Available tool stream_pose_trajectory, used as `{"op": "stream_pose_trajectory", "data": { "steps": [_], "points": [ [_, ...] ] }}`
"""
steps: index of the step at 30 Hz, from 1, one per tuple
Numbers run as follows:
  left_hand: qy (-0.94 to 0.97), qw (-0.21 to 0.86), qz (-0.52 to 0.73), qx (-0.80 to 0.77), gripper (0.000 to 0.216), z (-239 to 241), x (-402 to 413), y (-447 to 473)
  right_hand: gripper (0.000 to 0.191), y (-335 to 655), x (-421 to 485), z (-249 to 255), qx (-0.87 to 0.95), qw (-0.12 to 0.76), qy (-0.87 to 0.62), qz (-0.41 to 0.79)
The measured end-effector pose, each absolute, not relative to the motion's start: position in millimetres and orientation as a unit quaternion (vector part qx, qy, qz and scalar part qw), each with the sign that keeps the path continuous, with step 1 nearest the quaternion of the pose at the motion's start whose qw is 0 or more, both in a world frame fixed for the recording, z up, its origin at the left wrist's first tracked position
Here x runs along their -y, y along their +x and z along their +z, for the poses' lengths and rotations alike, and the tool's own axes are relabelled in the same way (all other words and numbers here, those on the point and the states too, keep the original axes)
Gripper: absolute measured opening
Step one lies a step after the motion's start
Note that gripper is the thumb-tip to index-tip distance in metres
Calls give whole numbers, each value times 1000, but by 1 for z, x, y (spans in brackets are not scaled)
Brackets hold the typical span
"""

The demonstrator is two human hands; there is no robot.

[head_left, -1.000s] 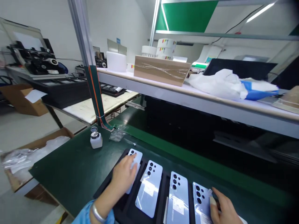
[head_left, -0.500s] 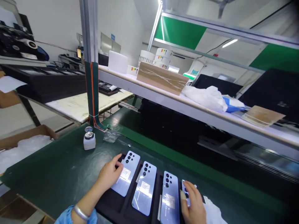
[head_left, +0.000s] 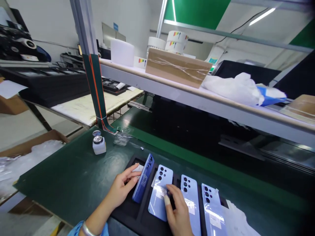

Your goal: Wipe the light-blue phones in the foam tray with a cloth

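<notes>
"Which step is in hand?"

"Turning a blue phone [head_left: 144,180] on edge, I'd judge. Glossy and thin, it's leaning over the matte black tray [head_left: 126,209], lower centre, the left hand [head_left: 121,189] touching it; whether those fingers are pinching, I can't tell."

"And the right hand [head_left: 179,211]?"

"Its fingers are arching, slightly spread, over the flat neighbouring phone [head_left: 157,198]. The next move is probably calling for a steady grip."

Propping one phone [head_left: 144,178] steeply tilted by the left edge of the black tray [head_left: 126,211] with the left hand [head_left: 121,187] — poising the right hand [head_left: 178,211] at the second phone [head_left: 157,201]
</notes>
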State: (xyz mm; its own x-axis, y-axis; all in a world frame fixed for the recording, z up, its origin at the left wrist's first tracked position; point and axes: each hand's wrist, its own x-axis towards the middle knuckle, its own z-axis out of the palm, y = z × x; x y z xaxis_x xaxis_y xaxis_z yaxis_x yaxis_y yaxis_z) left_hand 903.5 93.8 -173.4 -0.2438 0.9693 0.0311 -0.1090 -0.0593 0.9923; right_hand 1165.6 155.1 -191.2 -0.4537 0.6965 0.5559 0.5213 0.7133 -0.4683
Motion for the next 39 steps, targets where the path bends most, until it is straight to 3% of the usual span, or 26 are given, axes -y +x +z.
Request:
{"op": "stream_pose_trajectory", "data": {
  "steps": [7,12,18,21,27,30,35,39],
  "points": [
    [425,505,581,-475,65,-176,-99,903,30,1151,-140,-177,862,370,-318,135],
    [448,490,573,-480,59,-175,-96,901,11,1127,-112,-164,892,323,-282,145],
    [467,476,566,-485,47,-172,-92,901,46,1083,-98,-158,900,261,-345,55],
    [479,470,560,-486,44,-171,-90,900,50,1069,-99,-158,904,249,-348,24],
    [492,403,541,-550,47,-178,-93,897,32,1083,-109,-160,900,260,-342,77],
    [522,308,491,-626,52,-187,-97,901,20,1106,-123,-163,872,285,-388,90],
    [620,117,350,-693,61,-196,-104,924,64,1118,-135,-177,827,273,-487,65],
    [640,79,222,-731,70,-183,-112,939,85,1097,-134,-184,813,225,-529,94]
  ]
}}
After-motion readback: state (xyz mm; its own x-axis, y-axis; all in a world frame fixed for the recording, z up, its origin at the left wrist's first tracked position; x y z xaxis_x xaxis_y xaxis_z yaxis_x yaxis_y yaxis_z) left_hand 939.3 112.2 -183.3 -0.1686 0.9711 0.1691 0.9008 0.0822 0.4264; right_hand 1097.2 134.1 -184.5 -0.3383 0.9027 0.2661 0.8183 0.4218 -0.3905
